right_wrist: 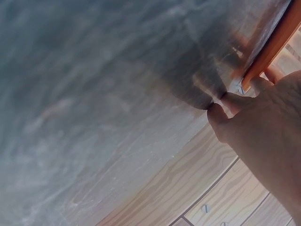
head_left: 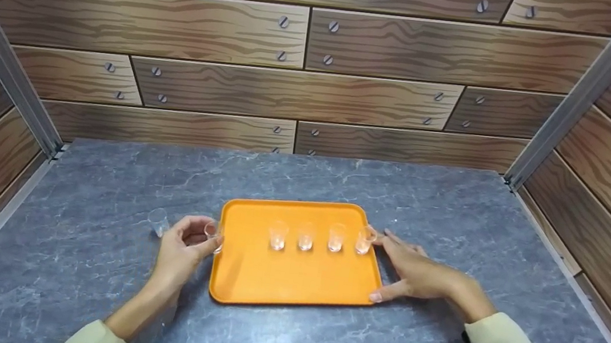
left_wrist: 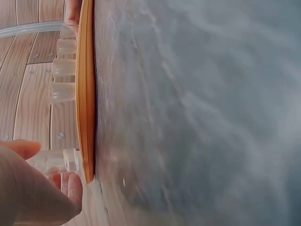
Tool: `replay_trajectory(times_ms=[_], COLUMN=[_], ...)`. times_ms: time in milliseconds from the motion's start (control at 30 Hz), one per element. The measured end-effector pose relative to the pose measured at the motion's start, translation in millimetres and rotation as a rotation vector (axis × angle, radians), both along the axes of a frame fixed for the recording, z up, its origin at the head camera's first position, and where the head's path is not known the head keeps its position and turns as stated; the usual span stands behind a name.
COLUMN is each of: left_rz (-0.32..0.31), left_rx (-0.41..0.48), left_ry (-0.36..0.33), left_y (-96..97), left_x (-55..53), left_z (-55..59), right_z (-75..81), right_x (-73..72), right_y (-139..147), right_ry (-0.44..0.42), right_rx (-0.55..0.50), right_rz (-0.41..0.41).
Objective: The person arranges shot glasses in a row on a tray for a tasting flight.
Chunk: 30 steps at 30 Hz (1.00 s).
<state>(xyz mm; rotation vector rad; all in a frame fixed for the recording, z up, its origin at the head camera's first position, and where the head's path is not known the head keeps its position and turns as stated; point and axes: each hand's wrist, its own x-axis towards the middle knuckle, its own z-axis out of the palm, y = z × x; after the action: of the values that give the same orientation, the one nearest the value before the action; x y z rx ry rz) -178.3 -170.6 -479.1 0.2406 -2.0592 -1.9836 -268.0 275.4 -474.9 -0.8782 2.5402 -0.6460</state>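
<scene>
My left hand (head_left: pixel 186 246) pinches a small clear shot glass (head_left: pixel 211 230) between thumb and fingers, at the left rim of an orange tray (head_left: pixel 247 280). In the left wrist view, this glass (left_wrist: pixel 49 161) is held just above the tray's edge (left_wrist: pixel 85 117). Several more shot glasses (head_left: pixel 306 238) stand upright in a row across the tray. At the tray's right side, my right hand (head_left: pixel 415 270) has its thumb on the rim near the front corner and its other fingers spread toward the back. The rightmost glass (head_left: pixel 365 241) stands close to those fingers.
One more clear glass (head_left: pixel 159 223) stands on the grey marbled table (head_left: pixel 98 274), left of my left hand. Wood-patterned walls (head_left: pixel 229 30) with metal corner posts (head_left: pixel 579 87) enclose the table at the back and sides.
</scene>
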Motion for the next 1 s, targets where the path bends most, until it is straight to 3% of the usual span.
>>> replay_trajectory(times_ms=[367, 600, 1000], left_rz=[-0.049, -0.056, -0.068], left_rx=[0.078, 0.042, 0.075], left_ry=[0.002, -0.007, -0.005], left_y=[20.8, 31.9, 43.7], left_x=[-13.1, -18.9, -25.0], left_z=[0.5, -0.7, -2.9], right_z=[0.9, 0.0, -0.8], right_x=[-0.3, 0.0, 0.2], right_y=[0, 1, -1], right_ry=[0.001, 0.001, 0.016], right_rx=[-0.006, 0.003, -0.013], right_rz=[0.004, -0.010, 0.015])
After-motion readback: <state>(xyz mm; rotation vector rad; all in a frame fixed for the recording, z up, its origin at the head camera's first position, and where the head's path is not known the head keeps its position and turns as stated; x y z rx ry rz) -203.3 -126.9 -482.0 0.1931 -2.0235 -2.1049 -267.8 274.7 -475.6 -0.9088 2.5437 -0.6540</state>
